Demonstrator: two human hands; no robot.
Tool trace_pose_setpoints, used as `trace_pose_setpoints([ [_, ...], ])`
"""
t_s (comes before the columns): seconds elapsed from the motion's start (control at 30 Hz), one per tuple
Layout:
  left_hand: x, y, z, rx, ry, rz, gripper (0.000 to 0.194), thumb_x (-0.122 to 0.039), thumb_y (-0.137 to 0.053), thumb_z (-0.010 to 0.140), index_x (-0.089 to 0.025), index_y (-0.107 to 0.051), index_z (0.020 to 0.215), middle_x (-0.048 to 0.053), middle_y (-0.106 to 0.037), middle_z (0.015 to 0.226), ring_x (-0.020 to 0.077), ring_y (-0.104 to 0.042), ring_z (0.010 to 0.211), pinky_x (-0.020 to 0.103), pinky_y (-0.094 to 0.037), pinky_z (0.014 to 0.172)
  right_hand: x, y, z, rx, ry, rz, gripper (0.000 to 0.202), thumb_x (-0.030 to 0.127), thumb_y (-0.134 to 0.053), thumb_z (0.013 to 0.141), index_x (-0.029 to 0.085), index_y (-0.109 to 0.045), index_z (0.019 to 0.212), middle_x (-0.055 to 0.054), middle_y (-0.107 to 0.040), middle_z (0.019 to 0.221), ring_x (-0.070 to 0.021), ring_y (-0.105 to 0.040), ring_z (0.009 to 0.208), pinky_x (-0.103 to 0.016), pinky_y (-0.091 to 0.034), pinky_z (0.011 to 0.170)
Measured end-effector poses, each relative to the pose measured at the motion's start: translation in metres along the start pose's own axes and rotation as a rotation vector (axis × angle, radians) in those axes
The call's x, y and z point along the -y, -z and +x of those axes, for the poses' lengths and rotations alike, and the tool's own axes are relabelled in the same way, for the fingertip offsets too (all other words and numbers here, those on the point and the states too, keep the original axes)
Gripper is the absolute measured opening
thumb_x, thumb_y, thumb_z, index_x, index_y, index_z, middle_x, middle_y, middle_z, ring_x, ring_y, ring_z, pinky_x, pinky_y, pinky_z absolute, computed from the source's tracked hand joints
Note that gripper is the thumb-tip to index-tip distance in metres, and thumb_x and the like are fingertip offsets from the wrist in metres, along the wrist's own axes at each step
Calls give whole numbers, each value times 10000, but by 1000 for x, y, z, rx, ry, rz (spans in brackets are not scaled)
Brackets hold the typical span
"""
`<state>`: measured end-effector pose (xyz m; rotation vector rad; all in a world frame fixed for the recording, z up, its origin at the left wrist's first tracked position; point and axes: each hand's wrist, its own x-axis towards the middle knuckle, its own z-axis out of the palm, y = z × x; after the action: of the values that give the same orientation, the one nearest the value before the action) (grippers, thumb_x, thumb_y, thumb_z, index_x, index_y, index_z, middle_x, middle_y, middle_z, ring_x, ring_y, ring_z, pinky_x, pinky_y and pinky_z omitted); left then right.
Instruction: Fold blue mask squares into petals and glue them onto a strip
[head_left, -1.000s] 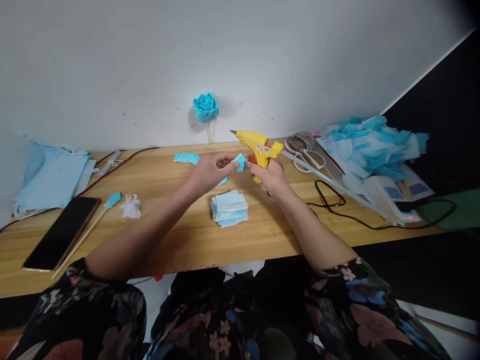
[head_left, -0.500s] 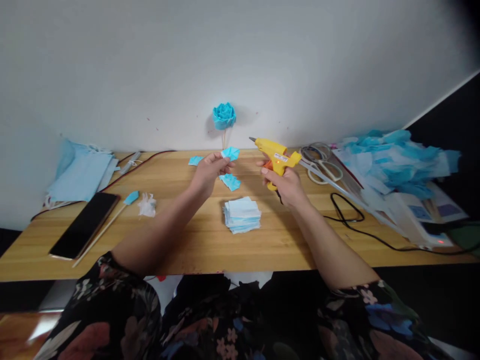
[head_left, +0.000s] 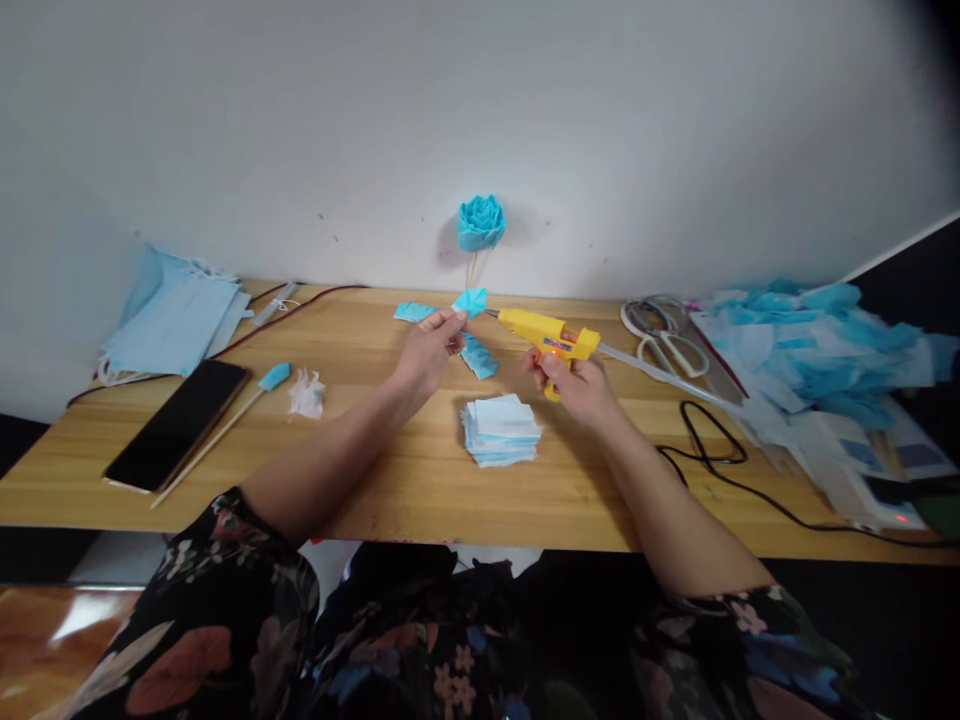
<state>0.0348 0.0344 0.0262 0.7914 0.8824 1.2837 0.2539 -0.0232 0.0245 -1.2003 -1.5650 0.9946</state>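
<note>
Between the fingertips of my left hand (head_left: 431, 350) is a small folded blue fabric piece (head_left: 472, 302). My right hand (head_left: 574, 382) is wrapped round the grip of a yellow glue gun (head_left: 536, 326), with a clear glue stick (head_left: 660, 370) trailing from its back. The gun's nozzle points left, close beside the blue piece; whether they touch I cannot tell. More folded blue pieces (head_left: 480, 358) lie just beyond my left hand. Nearer me sits a stack of pale blue and white squares (head_left: 501, 432). A blue fabric flower (head_left: 481, 222) on thin sticks stands by the wall.
On the left are face masks (head_left: 169, 318), a phone (head_left: 176, 425), a stick with a blue tip (head_left: 225, 436) and a white scrap (head_left: 307, 394). At right lie scissors (head_left: 667, 345), a heap of blue and white scraps (head_left: 817, 335), a black cord (head_left: 750, 486) and a white power strip (head_left: 855, 480).
The glue gun has tilted from nozzle-up to nearly level, and its nozzle has come close to the blue piece in my left hand. The view has shifted slightly.
</note>
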Motion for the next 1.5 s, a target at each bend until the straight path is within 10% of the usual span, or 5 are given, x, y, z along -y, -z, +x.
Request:
trace_pose_setpoints([
  [1.5, -5, -5, -8, 50, -14, 55, 330, -262, -773, 912, -163, -603, 647, -22, -570, 645, 76, -478, 586, 232, -381, 617, 6, 6, 2, -113, -17, -257, 640, 826, -545, 830, 237, -525, 583, -31, -598, 614, -164, -541, 603, -321, -440, 631],
])
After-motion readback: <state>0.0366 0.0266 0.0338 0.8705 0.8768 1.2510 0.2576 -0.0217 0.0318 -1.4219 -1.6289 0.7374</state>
